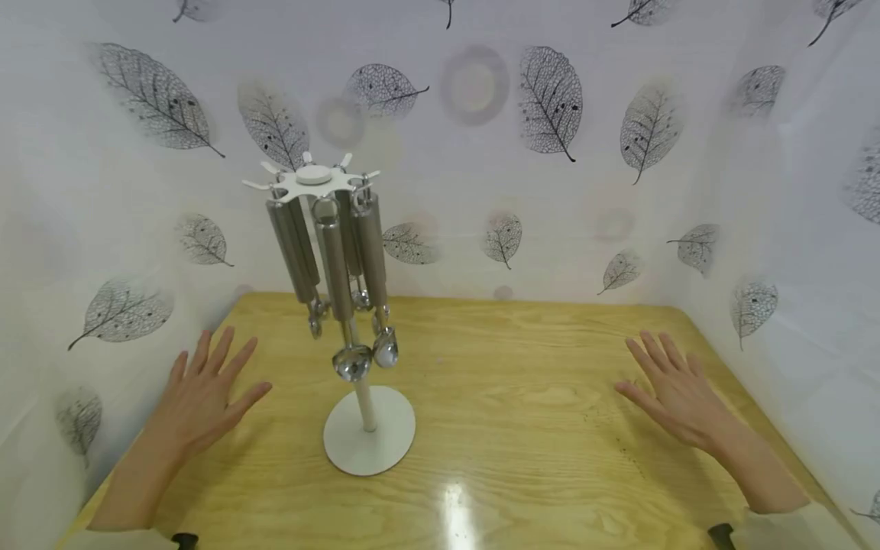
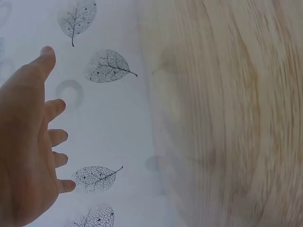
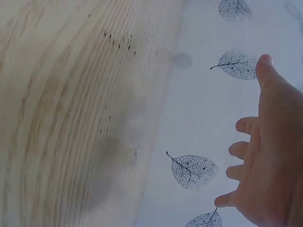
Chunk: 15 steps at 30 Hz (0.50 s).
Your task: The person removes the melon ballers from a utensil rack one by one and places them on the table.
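Observation:
A white utensil stand [image 1: 369, 447] with a round base and a spoked top stands left of the middle of the table. From its hooks hang several measuring spoons [image 1: 352, 362] with thick grey handles and shiny metal bowls. My left hand [image 1: 199, 405], fingers spread, is over the table's left side, to the left of the stand; it holds nothing. Far to the right, my right hand [image 1: 677, 397] is over the table's right side, fingers also spread and with nothing in it. Both wrist views show the hands with extended thumbs, beside the table edge.
The light wooden table [image 1: 522, 405] has rounded far corners and a few dark specks near my right hand. White cloth [image 1: 440, 168] printed with grey leaves rises behind the table and along both sides. A bright light reflection lies at the front.

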### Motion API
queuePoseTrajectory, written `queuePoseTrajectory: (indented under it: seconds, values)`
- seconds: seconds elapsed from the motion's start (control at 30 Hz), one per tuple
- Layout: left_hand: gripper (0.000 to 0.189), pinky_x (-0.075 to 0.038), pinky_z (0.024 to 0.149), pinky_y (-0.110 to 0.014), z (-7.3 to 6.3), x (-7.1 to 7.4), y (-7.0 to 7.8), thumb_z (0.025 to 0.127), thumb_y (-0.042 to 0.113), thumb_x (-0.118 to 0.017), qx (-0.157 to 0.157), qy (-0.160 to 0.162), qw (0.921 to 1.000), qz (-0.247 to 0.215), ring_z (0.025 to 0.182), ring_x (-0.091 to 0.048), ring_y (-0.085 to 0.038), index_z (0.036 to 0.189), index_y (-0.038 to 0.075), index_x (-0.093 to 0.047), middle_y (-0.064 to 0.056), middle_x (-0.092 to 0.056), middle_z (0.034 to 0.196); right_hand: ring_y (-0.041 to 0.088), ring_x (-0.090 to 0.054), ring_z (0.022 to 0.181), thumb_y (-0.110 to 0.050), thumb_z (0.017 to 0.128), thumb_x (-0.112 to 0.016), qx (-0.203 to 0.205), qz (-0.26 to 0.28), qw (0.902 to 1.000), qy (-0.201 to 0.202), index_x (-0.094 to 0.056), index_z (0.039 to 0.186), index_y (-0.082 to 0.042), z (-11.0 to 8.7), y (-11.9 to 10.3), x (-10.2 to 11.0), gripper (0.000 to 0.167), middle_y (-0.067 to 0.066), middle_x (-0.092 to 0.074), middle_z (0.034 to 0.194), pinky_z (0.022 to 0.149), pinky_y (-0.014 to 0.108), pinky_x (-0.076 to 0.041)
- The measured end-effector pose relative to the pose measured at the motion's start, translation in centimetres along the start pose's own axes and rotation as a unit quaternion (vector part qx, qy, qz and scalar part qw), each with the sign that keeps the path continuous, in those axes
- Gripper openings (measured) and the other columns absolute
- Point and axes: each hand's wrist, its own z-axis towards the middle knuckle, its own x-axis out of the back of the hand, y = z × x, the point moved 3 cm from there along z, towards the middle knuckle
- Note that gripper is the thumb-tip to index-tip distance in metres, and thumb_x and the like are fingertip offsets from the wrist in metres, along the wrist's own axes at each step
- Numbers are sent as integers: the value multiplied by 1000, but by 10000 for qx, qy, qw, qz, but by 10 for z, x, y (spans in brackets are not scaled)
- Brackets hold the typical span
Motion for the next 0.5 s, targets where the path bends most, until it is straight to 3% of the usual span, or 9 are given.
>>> queuePoseTrajectory:
  seconds: [0.13,0.23,0.43,0.5]
  values:
    - [74,-14,115,-79,2,6,6,109,45,-56,-69,356,9989,-281,156,-7,-53,165,3,-31,-33,-23,167,49,1,158,-37,111,-56,147,346,9992,143,-21,166,3,1,-10,0,77,33,-13,170,117,79,-4]
    - [66,-24,112,-77,3,14,14,109,38,-59,-189,870,9944,-564,152,-22,-56,159,-2,-41,-33,-34,161,50,-2,158,-34,111,-56,218,638,9975,188,-24,164,5,3,-21,1,74,33,-15,169,117,78,-8]
    - [53,-37,111,-69,7,32,35,105,25,-70,-300,2030,9718,-1160,134,-48,-56,149,-1,-55,-28,-55,147,52,-12,156,-32,110,-59,368,827,9956,252,-29,162,7,10,-46,8,71,33,-22,167,118,77,-14]
    - [50,-40,114,-58,7,39,43,105,21,-69,-209,2249,9649,-1339,131,-52,-53,149,1,-57,-26,-59,144,54,-17,154,-32,110,-61,440,841,9951,278,-32,161,7,12,-55,10,71,32,-25,166,116,77,-18]
